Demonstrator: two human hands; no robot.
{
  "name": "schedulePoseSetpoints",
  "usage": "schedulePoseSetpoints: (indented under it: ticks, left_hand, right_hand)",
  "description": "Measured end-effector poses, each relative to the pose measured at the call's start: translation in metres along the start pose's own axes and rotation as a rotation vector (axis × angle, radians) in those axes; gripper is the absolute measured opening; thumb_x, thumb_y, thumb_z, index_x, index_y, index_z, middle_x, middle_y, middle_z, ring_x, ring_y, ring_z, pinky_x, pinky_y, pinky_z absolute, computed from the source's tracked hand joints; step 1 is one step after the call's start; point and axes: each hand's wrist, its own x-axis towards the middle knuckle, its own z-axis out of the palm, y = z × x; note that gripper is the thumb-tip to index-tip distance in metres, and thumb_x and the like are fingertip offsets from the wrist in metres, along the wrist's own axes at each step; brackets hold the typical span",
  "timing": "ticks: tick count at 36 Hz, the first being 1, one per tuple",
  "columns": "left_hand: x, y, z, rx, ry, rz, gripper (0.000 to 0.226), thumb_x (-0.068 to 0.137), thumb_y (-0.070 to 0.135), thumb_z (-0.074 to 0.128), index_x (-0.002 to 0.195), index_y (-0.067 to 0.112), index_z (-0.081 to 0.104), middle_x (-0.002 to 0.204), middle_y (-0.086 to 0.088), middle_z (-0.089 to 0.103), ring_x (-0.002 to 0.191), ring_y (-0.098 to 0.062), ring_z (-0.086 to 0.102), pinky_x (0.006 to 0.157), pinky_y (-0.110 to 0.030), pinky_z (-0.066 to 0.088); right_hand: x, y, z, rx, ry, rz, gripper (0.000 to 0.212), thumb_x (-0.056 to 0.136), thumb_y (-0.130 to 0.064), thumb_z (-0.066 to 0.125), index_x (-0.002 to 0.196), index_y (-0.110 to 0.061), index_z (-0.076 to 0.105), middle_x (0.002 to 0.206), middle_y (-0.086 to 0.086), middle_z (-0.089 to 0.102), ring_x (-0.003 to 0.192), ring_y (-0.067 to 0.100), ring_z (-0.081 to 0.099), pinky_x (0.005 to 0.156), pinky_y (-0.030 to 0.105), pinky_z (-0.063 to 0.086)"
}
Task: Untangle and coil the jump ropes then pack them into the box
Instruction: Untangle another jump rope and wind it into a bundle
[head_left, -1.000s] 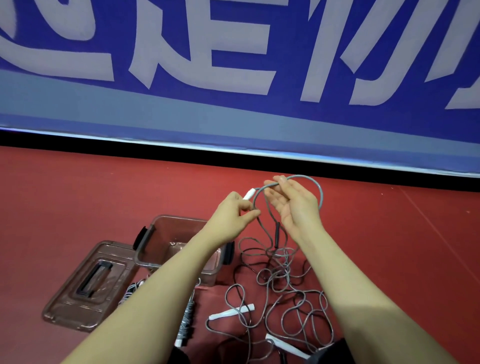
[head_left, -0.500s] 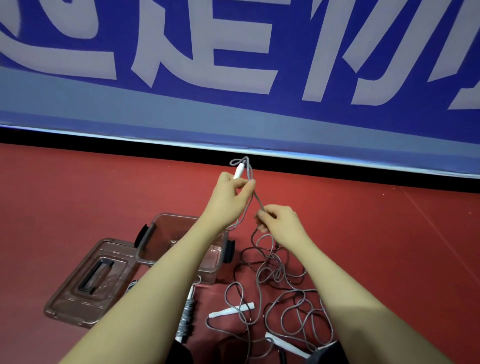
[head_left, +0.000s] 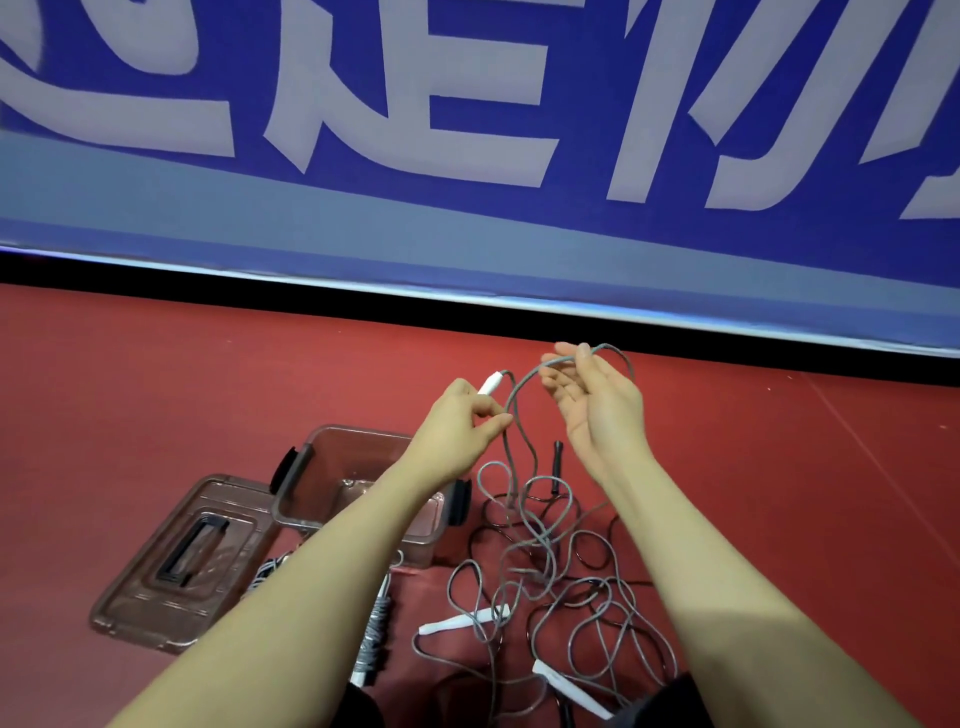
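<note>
Above the floor (head_left: 156, 395), grey rope (head_left: 524, 452): light, limp, kink-prone. Left hand (head_left: 462, 421) pinching white handle (head_left: 491, 383); right hand (head_left: 597, 400) open, loop draped over fingers. Best gripped at the handle

Pretty sure I'm looking at an indoor sports hall or gym here. The red floor (head_left: 156, 395) has that slightly textured, matte look of sports court matting, and there's a thin seam line (head_left: 883, 441) running diagonally across it on the right. Right behind it stands a low blue barrier board (head_left: 467, 228) with huge pale lettering (head_left: 415, 93), the kind that surrounds table tennis or badminton courts, with a black strip (head_left: 363, 296) along its base. Jump ropes (head_left: 550, 561) lying on the floor fit that too.
</note>
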Motion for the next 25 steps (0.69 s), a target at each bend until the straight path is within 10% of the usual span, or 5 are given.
schedulePoseSetpoints:
  ticks: [10,14,19,25]
  left_hand:
    - [0.010,0.028,-0.012,-0.141,0.191,0.048,0.020,0.089,0.022,0.064,0.070,0.013,0.065,0.077,0.005,0.034,0.064,-0.004,0.038,0.060,-0.007,0.031]
    - [0.009,0.033,-0.015,-0.167,0.181,0.073,0.029,0.095,0.022,0.056,0.079,0.000,0.067,0.077,0.003,0.036,0.073,-0.006,0.040,0.064,-0.013,0.031]
    - [0.010,0.022,-0.009,-0.129,0.052,-0.034,0.026,0.094,0.009,0.048,0.114,0.008,0.065,0.101,-0.004,0.037,0.078,-0.003,0.044,0.074,-0.011,0.031]
    - [-0.001,0.006,-0.003,0.007,-0.164,-0.043,0.023,0.086,0.015,0.062,0.108,0.016,0.068,0.097,-0.001,0.039,0.082,-0.013,0.044,0.074,-0.019,0.033]
  right_hand:
    - [-0.006,0.030,-0.033,-1.234,-0.431,0.210,0.019,0.088,-0.014,0.063,0.107,-0.013,0.062,0.088,0.002,0.060,0.076,0.015,0.054,0.066,0.025,0.044]
    - [-0.007,0.032,-0.026,-1.123,-0.357,0.133,0.023,0.095,-0.004,0.051,0.075,-0.007,0.062,0.071,0.009,0.062,0.057,0.015,0.056,0.059,0.023,0.050]
    - [-0.005,0.022,-0.010,-0.710,-0.165,0.081,0.019,0.098,-0.003,0.045,0.087,0.002,0.060,0.068,0.011,0.060,0.052,0.014,0.057,0.052,0.017,0.049]
    - [-0.002,0.007,0.000,-0.244,-0.093,0.064,0.023,0.099,-0.008,0.044,0.086,0.002,0.060,0.071,0.012,0.066,0.054,0.012,0.060,0.058,0.019,0.052]
